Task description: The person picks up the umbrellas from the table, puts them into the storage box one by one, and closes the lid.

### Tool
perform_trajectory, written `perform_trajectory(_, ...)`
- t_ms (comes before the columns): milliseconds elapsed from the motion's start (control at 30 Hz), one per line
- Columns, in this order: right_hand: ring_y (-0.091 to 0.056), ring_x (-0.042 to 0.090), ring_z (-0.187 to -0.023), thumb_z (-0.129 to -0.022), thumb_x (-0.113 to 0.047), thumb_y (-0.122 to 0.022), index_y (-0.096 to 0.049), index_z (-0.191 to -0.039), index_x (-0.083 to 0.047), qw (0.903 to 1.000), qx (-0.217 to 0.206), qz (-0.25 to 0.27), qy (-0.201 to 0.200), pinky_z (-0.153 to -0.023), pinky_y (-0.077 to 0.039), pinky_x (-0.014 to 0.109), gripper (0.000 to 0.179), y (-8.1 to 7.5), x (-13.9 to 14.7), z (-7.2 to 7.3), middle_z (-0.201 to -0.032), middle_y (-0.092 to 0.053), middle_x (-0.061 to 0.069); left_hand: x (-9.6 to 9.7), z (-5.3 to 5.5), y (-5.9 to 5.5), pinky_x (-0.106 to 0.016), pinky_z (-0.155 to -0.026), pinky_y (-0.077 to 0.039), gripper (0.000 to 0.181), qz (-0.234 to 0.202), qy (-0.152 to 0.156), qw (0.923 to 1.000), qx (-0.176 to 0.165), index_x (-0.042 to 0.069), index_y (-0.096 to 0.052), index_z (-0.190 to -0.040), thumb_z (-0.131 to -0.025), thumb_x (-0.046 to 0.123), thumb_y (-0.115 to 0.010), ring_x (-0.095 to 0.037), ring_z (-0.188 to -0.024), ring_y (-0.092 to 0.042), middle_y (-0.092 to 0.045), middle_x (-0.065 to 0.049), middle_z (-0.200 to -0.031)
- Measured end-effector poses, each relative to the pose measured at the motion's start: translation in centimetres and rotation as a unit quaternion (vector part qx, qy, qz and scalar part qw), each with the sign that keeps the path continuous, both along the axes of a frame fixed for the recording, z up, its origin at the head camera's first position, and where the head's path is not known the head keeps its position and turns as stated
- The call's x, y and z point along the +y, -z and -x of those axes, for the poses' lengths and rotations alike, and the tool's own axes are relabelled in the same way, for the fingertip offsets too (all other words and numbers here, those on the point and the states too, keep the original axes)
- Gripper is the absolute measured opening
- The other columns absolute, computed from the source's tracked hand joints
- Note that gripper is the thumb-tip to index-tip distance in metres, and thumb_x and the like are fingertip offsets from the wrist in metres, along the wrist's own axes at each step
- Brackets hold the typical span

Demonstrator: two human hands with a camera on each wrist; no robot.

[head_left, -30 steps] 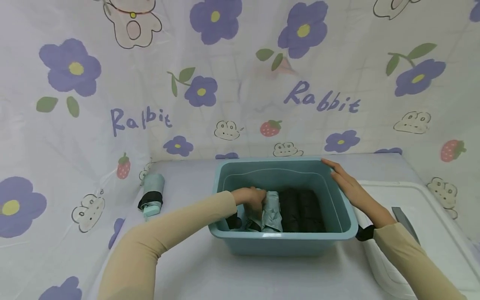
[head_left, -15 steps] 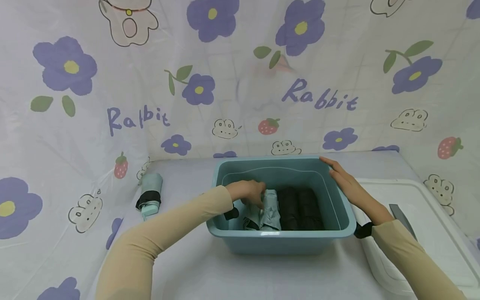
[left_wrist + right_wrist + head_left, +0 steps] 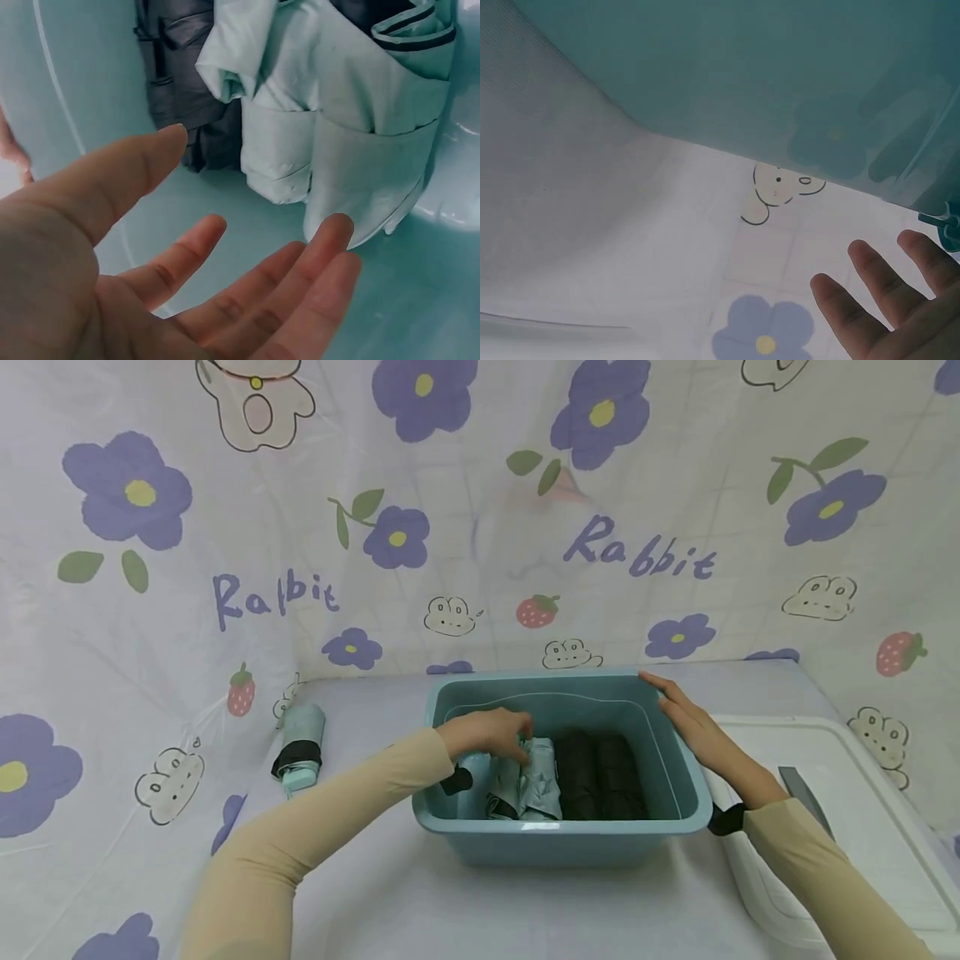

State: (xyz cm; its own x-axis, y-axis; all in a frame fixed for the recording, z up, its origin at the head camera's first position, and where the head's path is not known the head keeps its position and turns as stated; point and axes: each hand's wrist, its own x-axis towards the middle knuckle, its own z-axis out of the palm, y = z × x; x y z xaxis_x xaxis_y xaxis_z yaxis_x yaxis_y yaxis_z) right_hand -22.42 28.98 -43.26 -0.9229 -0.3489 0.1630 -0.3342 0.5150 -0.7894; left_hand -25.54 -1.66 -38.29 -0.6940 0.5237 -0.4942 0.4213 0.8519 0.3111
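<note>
My left hand (image 3: 486, 732) hovers over the left part of a blue-green plastic bin (image 3: 555, 829), fingers spread and holding nothing. In the left wrist view its fingertips overlap the end of a pale blue-green fabric roll (image 3: 375, 172). A second pale roll (image 3: 277, 142) lies beside it, then a black roll (image 3: 184, 75). From the head, two pale rolls and two black rolls (image 3: 600, 777) lie side by side in the bin. My right hand (image 3: 693, 731) rests along the bin's right rim with extended fingers; the right wrist view shows its fingers (image 3: 840, 311) beside the outer wall.
On the table (image 3: 360, 860) at far left lies another pale roll (image 3: 300, 747) with a black band, resembling a folded umbrella. A white lid (image 3: 855, 827) with a grey handle (image 3: 806, 802) lies right of the bin. Patterned sheeting (image 3: 480, 560) hangs behind.
My left hand has let go of the leftmost pale roll and risen out of the bin, its fingers opening. The right hand has stayed on the rim.
</note>
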Motion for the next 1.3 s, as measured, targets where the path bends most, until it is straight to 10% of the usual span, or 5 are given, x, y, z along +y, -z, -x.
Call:
perform_trajectory(733,-0.008,0.048,-0.137,-0.101,-0.012,-0.034,-0.025,-0.146,-0.003,0.9973,0.069,-0.023,-0.008,-0.096,-0.013,0.073,0.047,-0.5,0.1,0.1,-0.153,-0.009,0.021,-3.3,-0.4,-1.7,-0.04,-0.089,-0.046,0.041,-0.106,0.01,0.9934,0.041,0.019,-0.049,-0.123,-0.088,0.037,-0.062,-0.025,-0.117,-0.051,-0.052,-0.013,-0.128)
perform_trajectory(1300,-0.031,0.042,-0.13,-0.098,-0.019,-0.045,-0.04,-0.138,-0.007,0.9759,0.146,-0.156,0.041,-0.097,-0.029,0.063,0.042,-1.6,-0.1,-0.3,-0.144,-0.033,0.017,-7.0,-0.6,-3.7,-0.035,-0.082,-0.05,0.041,-0.214,-0.035,0.9723,0.086,0.019,-0.049,-0.125,-0.089,0.034,-0.061,-0.025,-0.104,-0.06,-0.054,-0.01,-0.126)
